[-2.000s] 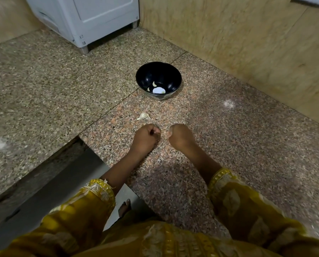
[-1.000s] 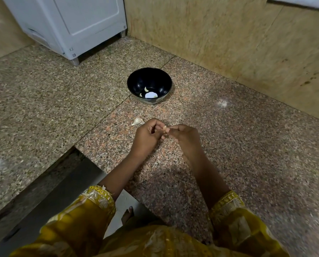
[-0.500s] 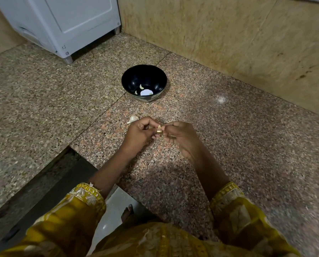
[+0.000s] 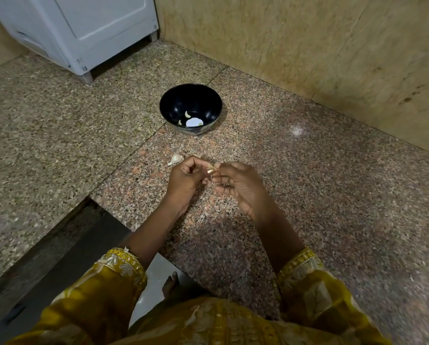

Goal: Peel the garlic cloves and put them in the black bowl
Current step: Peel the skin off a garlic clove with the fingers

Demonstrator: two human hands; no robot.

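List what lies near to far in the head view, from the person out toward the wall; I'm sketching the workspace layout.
Yellow sleeves → left hand and right hand, level, both pinching a garlic clove → loose clove → black bowl → white appliance.

No legible text

Nothing can be read; a faint mark on the white appliance behind the black bowl is too small to be made out.
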